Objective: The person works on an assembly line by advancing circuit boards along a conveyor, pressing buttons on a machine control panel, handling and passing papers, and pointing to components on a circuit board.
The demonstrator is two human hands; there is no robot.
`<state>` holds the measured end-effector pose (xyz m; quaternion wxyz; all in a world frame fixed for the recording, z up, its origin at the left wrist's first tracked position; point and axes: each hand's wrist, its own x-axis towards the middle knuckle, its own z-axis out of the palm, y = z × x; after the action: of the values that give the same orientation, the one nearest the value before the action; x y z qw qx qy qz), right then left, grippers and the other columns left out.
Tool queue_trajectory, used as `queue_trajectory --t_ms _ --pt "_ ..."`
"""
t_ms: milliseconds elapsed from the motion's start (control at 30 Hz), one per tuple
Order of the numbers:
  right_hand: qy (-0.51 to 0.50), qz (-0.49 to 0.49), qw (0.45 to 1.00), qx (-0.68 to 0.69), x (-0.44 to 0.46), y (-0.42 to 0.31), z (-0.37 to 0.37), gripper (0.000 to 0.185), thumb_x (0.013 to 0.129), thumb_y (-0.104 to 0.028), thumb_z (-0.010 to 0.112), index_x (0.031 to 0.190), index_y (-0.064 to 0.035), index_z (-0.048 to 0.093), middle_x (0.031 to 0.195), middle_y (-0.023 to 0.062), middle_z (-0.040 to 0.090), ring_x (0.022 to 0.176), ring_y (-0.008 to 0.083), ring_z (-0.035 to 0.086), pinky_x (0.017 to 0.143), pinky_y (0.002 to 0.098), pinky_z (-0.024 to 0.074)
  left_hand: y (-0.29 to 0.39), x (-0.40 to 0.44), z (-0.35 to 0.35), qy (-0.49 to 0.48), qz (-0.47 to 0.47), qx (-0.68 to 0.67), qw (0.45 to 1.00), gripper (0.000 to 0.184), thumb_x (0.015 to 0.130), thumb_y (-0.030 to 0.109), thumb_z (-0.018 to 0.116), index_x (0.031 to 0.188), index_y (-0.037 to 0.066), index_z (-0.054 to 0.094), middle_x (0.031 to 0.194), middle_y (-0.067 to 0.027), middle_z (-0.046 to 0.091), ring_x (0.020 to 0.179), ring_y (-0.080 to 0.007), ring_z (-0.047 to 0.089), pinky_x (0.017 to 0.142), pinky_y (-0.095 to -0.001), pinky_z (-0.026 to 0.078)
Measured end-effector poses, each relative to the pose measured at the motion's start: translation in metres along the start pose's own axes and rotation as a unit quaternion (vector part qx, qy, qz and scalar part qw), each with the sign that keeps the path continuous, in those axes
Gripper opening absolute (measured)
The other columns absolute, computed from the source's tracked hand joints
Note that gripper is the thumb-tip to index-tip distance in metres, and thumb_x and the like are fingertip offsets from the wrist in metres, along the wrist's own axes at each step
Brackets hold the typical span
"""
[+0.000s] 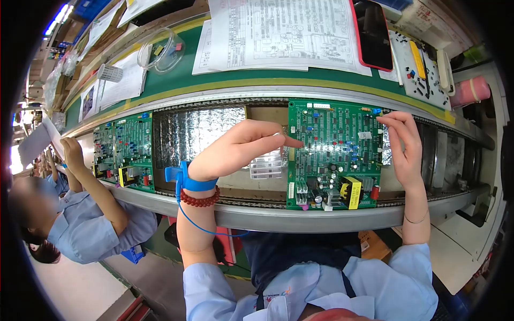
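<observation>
A green circuit board full of small parts lies on the conveyor in front of me. My left hand reaches over its left edge, thumb and index finger pressed together, one finger stretched out to the board's surface. Whatever is in that pinch is hidden. Just below this hand is a clear ribbed plastic piece; I cannot tell whether the hand touches it. My right hand is at the board's upper right corner, fingers bent, thumb apart, near a blue component. A blue wrist strap circles my left wrist.
More boards lie to the left, beside a co-worker's arm. Beyond the conveyor rail are printed diagrams, a red-edged phone, a clear round container and a white tray of loose parts.
</observation>
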<state>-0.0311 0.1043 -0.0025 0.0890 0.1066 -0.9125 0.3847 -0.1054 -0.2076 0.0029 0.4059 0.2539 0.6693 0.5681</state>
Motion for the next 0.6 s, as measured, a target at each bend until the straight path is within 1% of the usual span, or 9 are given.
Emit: queue_trajectory --t_ms 33,100,133,200,300,333,467,533,600 --pt "0.001 0.001 1.000 0.001 0.000 0.000 0.000 0.020 0.084 0.001 0.047 0.098 0.0019 0.060 0.096 0.0095 0.052 0.088 0.0200 0.052 0.078 0.0268 0.0412 -0.004 0.001 0.000 0.000 -0.001 0.000 1.000 0.030 0.093 0.022 0.045 0.094 -0.004 0.060 0.098 -0.0082 0.065 0.074 -0.0071 0.048 0.069 -0.0228 0.041" --pt "0.001 0.000 1.000 0.001 -0.001 0.000 0.001 0.020 0.084 0.002 0.047 0.098 0.0019 0.060 0.096 0.0095 0.052 0.088 0.0200 0.052 0.078 0.0269 0.0411 -0.009 0.002 0.000 0.038 0.051 -0.009 0.998 0.030 0.093 0.023 0.045 0.098 -0.002 0.061 0.094 -0.0046 0.064 0.064 -0.0044 0.046 0.058 -0.0212 0.041" --pt "0.001 -0.001 1.000 0.000 0.000 0.000 0.001 0.020 0.084 0.002 0.046 0.098 0.0019 0.060 0.096 0.0095 0.052 0.088 0.0201 0.052 0.078 0.0269 0.0411 -0.008 0.001 0.000 0.039 0.050 -0.009 0.998 0.030 0.093 0.023 0.045 0.098 -0.002 0.061 0.094 -0.0046 0.064 0.064 -0.0044 0.046 0.058 -0.0212 0.041" --pt "0.004 0.002 1.000 -0.003 0.000 -0.001 0.001 0.020 0.084 0.002 0.046 0.098 0.0019 0.060 0.096 0.0095 0.052 0.088 0.0201 0.052 0.078 0.0270 0.0409 0.004 0.000 -0.001 0.077 -0.005 -0.039 0.996 0.032 0.092 0.025 0.043 0.100 0.000 0.062 0.093 -0.0029 0.063 0.057 -0.0018 0.045 0.049 -0.0177 0.038" --pt "0.008 0.009 1.000 -0.001 0.000 -0.001 0.002 0.020 0.084 0.002 0.046 0.098 0.0018 0.061 0.096 0.0095 0.051 0.089 0.0202 0.052 0.079 0.0270 0.0407 0.019 -0.001 0.003 0.136 -0.062 -0.037 0.988 0.036 0.092 0.024 0.038 0.097 -0.001 0.064 0.100 -0.0057 0.065 0.061 0.0010 0.044 0.049 -0.0148 0.034" --pt "0.010 0.011 1.000 0.004 0.000 -0.001 0.002 0.020 0.084 0.002 0.046 0.098 0.0017 0.061 0.096 0.0095 0.051 0.089 0.0202 0.052 0.079 0.0270 0.0405 0.015 0.000 0.002 0.141 -0.050 -0.032 0.988 0.038 0.092 0.027 0.038 0.103 0.001 0.063 0.097 -0.0021 0.065 0.058 0.0013 0.043 0.043 -0.0141 0.032" --pt "0.011 0.011 1.000 0.001 0.000 -0.001 0.002 0.019 0.084 0.002 0.047 0.097 0.0018 0.061 0.096 0.0098 0.051 0.089 0.0204 0.052 0.079 0.0272 0.0403 0.007 0.002 0.002 0.168 -0.026 -0.001 0.986 0.037 0.091 0.027 0.039 0.101 0.003 0.065 0.096 -0.0005 0.065 0.054 0.0018 0.040 0.042 -0.0137 0.030" --pt "0.006 0.014 1.000 -0.006 0.002 -0.003 0.002 0.019 0.083 0.002 0.047 0.096 0.0020 0.061 0.096 0.0099 0.051 0.089 0.0208 0.052 0.080 0.0275 0.0402 0.015 0.001 0.001 0.164 -0.081 0.001 0.983 0.032 0.091 0.025 0.042 0.100 0.003 0.064 0.077 0.0019 0.058 0.053 -0.0016 0.038 0.045 -0.0174 0.032" --pt "0.012 0.011 1.000 -0.005 0.001 -0.003 0.002 0.019 0.083 0.003 0.047 0.096 0.0020 0.061 0.096 0.0099 0.052 0.089 0.0210 0.052 0.080 0.0277 0.0402 0.011 0.002 0.000 0.164 -0.063 0.011 0.984 0.032 0.091 0.024 0.042 0.099 0.003 0.064 0.074 0.0022 0.055 0.054 -0.0024 0.038 0.047 -0.0186 0.031"
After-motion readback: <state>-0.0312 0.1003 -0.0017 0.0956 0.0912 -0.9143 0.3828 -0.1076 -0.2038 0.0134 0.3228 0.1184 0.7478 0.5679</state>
